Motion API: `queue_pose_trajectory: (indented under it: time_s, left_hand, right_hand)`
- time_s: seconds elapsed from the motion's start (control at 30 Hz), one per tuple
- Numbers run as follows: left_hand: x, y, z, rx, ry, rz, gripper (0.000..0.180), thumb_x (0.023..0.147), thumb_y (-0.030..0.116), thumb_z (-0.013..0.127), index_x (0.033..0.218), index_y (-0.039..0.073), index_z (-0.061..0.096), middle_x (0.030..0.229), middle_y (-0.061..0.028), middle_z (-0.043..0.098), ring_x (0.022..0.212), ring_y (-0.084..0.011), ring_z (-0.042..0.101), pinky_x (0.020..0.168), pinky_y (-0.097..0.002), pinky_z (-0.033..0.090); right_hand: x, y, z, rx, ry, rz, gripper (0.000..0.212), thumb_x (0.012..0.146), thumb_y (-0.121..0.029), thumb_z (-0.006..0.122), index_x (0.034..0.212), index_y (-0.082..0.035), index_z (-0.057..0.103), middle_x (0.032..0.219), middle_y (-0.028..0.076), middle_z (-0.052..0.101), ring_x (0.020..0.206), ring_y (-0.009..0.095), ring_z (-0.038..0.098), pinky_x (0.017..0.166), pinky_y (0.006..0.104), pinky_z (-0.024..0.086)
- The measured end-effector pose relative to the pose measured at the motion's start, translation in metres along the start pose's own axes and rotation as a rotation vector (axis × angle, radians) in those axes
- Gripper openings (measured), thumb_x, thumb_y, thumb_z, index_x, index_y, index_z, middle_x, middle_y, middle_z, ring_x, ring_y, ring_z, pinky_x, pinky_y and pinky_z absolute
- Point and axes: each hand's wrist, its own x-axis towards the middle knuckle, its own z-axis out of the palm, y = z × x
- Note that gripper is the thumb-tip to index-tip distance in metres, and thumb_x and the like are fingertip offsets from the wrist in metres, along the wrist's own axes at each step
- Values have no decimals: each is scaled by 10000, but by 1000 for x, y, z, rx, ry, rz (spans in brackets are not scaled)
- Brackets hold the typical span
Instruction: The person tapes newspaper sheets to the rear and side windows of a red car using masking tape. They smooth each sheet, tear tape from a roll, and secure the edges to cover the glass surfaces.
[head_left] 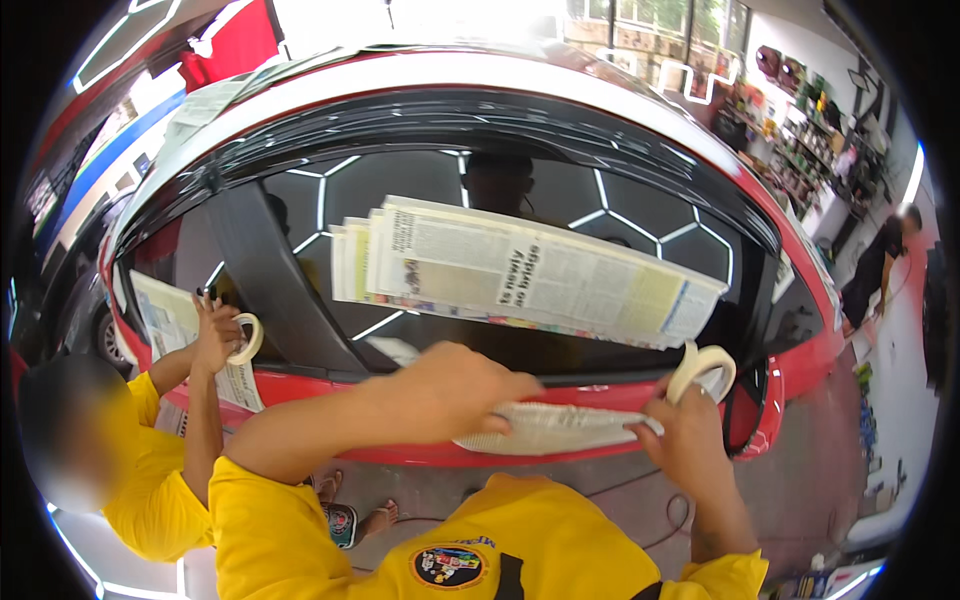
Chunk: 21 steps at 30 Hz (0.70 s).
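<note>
My right hand (692, 432) is closed on a roll of cream masking tape (728, 372). Its fingertips meet the right end of a folded newspaper strip (560, 428) along the lower side of the red car door. My left hand (455, 392) reaches across over the strip's left part; its fingers are smeared by motion, so I cannot make out whether they grip the paper. Above both hands, a stack of folded newspaper sheets (530, 272) lies against the dark side window (400, 175), its right corner close to the tape roll.
At left, a co-worker in yellow has a hand (214, 335) with another tape roll (246, 340) by newspaper on the neighbouring window (170, 235). A hose (680, 512) lies on the floor. Farther right are another person (880, 262) and loaded wall shelves (812, 140).
</note>
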Motion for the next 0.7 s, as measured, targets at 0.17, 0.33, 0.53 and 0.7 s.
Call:
queue_pose_trajectory:
  time_s: [0.17, 0.33, 0.53, 0.7]
  left_hand:
    - [-15, -53, -23, 136, 19, -304, 267, 928, 258, 822, 1011, 9, 779, 1017, -209, 766, 997, -434, 725, 868, -508, 574]
    - [-15, -92, -92, -67, 424, -551, 284, 936, 181, 830, 1093, -48, 772, 944, -169, 770, 854, -230, 729, 815, -389, 564]
    - [-20, -112, -122, 109, 614, -605, 282, 903, 195, 842, 1032, -48, 784, 849, -115, 750, 755, -150, 669, 733, -332, 539]
    - [-34, -119, -102, 115, 640, -602, 236, 851, 131, 867, 999, -40, 798, 833, -96, 740, 720, -155, 645, 715, -319, 522]
  right_hand:
    - [33, 41, -17, -102, -114, 178, 250, 795, -230, 904, 928, -70, 765, 968, 152, 714, 865, 378, 711, 770, 501, 544]
    - [73, 106, -24, -38, 19, 121, 225, 863, -225, 859, 1005, -80, 760, 960, 169, 726, 922, 395, 721, 803, 494, 549]
    - [93, 175, -26, -37, 116, 201, 184, 933, -235, 774, 1068, -109, 778, 1009, 173, 757, 985, 400, 716, 844, 507, 551]
    - [82, 194, -23, 85, 172, 237, 196, 957, -235, 749, 1088, -92, 773, 977, 182, 744, 951, 392, 716, 817, 482, 547]
